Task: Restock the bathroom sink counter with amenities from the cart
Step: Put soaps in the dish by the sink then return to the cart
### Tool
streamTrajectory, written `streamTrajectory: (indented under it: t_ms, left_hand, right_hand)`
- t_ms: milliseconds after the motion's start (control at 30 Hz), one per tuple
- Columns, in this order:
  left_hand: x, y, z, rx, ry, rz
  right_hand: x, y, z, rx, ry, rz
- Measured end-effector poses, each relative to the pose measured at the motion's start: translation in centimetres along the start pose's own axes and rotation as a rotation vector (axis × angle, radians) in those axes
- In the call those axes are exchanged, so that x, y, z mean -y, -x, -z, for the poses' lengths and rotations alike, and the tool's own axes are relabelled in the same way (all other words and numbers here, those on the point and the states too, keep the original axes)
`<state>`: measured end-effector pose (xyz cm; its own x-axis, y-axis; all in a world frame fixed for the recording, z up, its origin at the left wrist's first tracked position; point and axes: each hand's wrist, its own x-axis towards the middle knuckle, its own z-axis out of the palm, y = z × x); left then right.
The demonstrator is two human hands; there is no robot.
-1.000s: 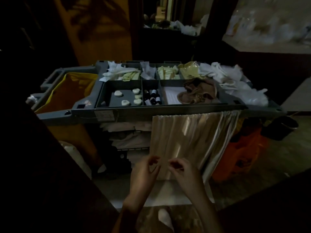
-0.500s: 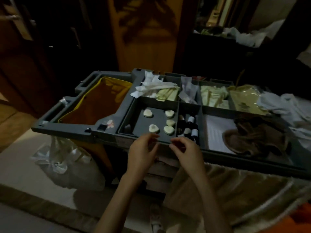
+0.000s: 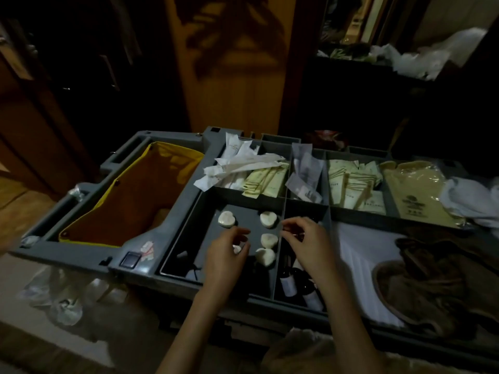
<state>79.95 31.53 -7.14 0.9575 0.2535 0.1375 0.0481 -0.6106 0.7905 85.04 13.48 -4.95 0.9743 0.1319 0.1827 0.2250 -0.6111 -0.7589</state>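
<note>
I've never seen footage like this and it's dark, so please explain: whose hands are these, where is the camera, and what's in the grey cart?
There is no machine: a person wears the camera on the head, looking down at both hands. The grey cart holds round white soaps, small dark bottles and pale packets, beside a yellow bag. The left hand curls over one of the soaps; the right hand hovers over the bottles. A firm grip isn't clear.
</note>
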Motion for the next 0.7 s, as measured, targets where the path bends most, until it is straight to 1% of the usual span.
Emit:
streamTrajectory:
  t_ms: [167, 267, 400, 467, 567, 700]
  left_hand:
    - [-0.1, -2.4, -1.6, 0.090, -0.060, 0.016]
    - [-0.2, -3.8, -2.2, 0.142, -0.113, 0.012]
    - [-0.2, -5.4, -3.4, 0.273, -0.216, -0.003]
    - [0.0, -5.9, -3.9, 0.296, -0.247, 0.003]
    - [0.3, -6.5, -4.5, 0.279, -0.267, 0.004]
    - [-0.2, -7.7, -4.8, 0.127, -0.238, 0.052]
  right_hand:
    - [-1.2, -2.5, -0.5, 0.003, 0.047, 0.009]
    - [-1.4, -3.5, -1.1, 0.019, 0.032, 0.013]
    - [-1.8, -5.0, -1.9, 0.014, 0.017, 0.006]
    - [-1.9, -5.5, -2.0, 0.005, 0.015, 0.005]
    - [-2.2, -5.9, -2.1, -0.003, -0.015, -0.006]
    - [-2.4, -6.1, -2.2, 0.004, -0.048, -0.015]
